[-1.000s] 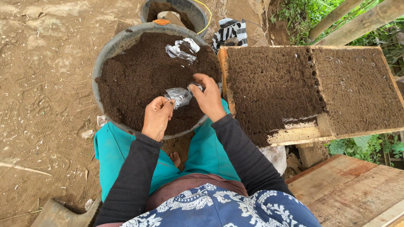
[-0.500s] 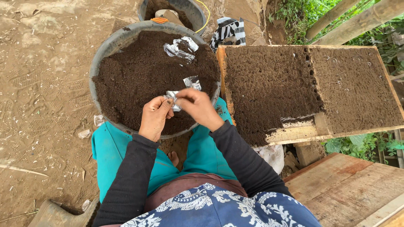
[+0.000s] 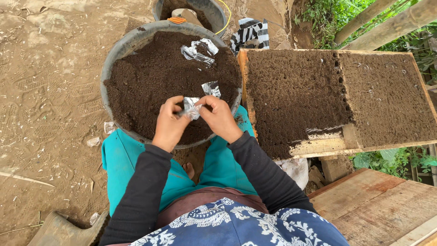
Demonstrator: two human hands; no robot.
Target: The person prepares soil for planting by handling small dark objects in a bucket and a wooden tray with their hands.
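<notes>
So the surroundings first: there's a big round grey basin (image 3: 119,54) packed nearly to the rim with dark brown soil (image 3: 150,82), sitting on bare dirt ground (image 3: 45,91) right in front of the person's knees in teal trousers (image 3: 123,159). Lying on the soil toward the far side is a crumpled bunch of clear plastic bags (image 3: 199,50), and one more small crinkled bag (image 3: 211,88) sits on the soil just beyond the right hand. To the right of the basin, almost touching its rim, is a long wooden-framed tray (image 3: 318,148) filled level with the same dark soil, with a row of small round holes running across it about midway. Behind the basin there's a second dark tub (image 3: 214,11) with an orange thing at its edge, plus a black-and-white striped cloth (image 3: 251,34) next to it. Bamboo poles (image 3: 387,23) and green leaves are up at the top right, wooden planks (image 3: 378,200) at the bottom right, and what looks like a rubber boot (image 3: 59,230) at the bottom left. Nothing really blocks the hands. Now the main bit: a small clear, shiny plastic bag (image 3: 191,107), all crumpled and empty-looking, is held just above the near part of the soil. The left hand (image 3: 169,122) and right hand (image 3: 218,116) are close together, fingers of both pinched onto the bag from either side.
</notes>
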